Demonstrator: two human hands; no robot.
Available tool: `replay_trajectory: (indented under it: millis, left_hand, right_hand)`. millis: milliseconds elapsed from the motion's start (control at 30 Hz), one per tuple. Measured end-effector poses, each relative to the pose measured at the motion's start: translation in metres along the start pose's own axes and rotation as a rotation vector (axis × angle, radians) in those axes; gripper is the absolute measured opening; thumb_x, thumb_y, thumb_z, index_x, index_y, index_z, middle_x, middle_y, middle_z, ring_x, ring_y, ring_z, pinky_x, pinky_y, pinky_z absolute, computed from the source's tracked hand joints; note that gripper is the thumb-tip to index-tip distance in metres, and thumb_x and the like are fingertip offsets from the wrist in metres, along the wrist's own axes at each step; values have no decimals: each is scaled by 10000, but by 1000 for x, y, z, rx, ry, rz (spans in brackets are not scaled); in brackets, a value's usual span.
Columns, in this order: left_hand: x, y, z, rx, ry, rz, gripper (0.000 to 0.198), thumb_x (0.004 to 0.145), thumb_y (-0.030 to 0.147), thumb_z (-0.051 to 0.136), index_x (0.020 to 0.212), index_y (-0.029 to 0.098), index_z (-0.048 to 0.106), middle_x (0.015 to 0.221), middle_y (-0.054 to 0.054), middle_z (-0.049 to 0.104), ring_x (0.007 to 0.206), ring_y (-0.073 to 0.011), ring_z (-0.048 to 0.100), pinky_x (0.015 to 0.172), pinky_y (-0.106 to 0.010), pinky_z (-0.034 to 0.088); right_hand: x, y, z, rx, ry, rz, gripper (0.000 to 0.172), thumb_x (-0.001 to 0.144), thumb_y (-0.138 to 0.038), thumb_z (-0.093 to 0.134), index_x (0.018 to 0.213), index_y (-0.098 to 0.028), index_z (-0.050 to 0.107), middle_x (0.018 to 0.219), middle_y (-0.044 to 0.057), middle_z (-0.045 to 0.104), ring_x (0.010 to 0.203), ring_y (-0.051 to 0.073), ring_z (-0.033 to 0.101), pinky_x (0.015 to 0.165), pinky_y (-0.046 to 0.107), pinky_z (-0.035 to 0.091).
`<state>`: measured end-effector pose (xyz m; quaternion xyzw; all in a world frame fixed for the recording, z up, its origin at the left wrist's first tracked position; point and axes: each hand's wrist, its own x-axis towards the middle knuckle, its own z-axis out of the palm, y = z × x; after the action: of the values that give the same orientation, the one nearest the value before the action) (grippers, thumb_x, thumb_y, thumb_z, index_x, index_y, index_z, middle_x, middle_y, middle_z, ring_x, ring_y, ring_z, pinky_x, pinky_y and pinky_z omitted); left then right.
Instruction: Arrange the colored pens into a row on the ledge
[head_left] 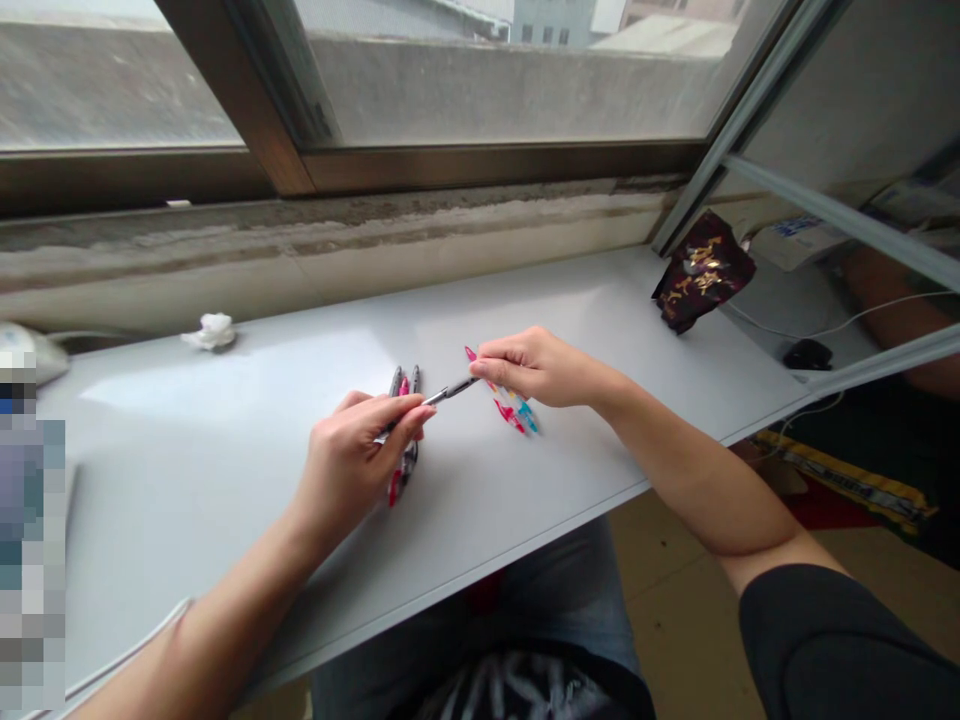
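- You are holding a grey-and-black pen [448,391] at a slant above the desk [225,450], between your two hands and roughly in front of your body.
- Your left hand [352,445] is pinching its lower, nearer end, thumb against fingers; your right hand [536,368] is gripping the upper, farther end the same way. Only a short middle stretch is showing, so you cannot tell from here which end is the tip.
- The pen is probably handling as light and stiff, its barrel likely smooth and a little slippery. A firm pinch near each end, with both hands lining up along the barrel, should be serving you better than squeezing or bending the middle.
- A left bunch of pens, including a red-ended pen [395,488] and a dark pen [417,378], is lying partly beneath your left hand, which is hiding its middle.
- A pink pen [511,416] and a cyan pen [529,417] are lying just below your right hand; your fingers are covering part of that group. Dipping either wrist would be risking a knock that sets pens rolling.
- A crumpled white tissue [214,331] and a dark maroon wrapper [703,272] are sitting well apart, towards the window side, and neither is blocking you.
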<state>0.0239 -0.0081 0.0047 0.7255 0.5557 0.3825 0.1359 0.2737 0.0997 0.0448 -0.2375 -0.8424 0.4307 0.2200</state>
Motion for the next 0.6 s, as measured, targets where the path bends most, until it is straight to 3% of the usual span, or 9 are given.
replay_trajectory:
  millis: [100,167,233,367,600]
  left_hand:
    - [-2,6,-1,-17,-22,26,288,1058,415,617,1183,231,800,763,-15,775,735,-188,712,739,-312,593]
    - [-2,10,-3,-89,-109,106,351,1059,348,626,1378,233,717,834,-19,777,759,-171,719,720,-281,586]
    - [-2,14,-3,-167,-229,251,405,1046,281,656,1449,244,668,949,-46,782,827,-168,728,758,-272,588]
    - [-4,17,0,-189,-385,454,350,1036,224,707,1384,244,677,1051,-77,761,939,-193,711,844,-299,578]
    - [-4,15,5,-116,-388,499,97,1054,249,696,1146,221,699,903,-36,740,815,-189,676,753,-298,528]
  right_hand:
    - [1,0,1,89,37,76,568,1051,-562,590,624,-202,489,504,-57,460,505,86,409,548,251,332]
    - [2,1,2,180,87,112,570,1026,-548,633,595,-200,502,478,-48,510,461,79,433,521,244,342]
    - [4,4,4,269,152,136,529,999,-527,675,611,-192,547,485,-36,569,450,80,477,515,233,370]
    - [8,10,9,361,177,192,475,945,-515,745,644,-180,594,481,-33,591,452,88,528,514,225,412]
    - [8,7,15,342,103,199,500,958,-526,748,642,-184,565,502,-34,589,474,82,518,531,226,433]
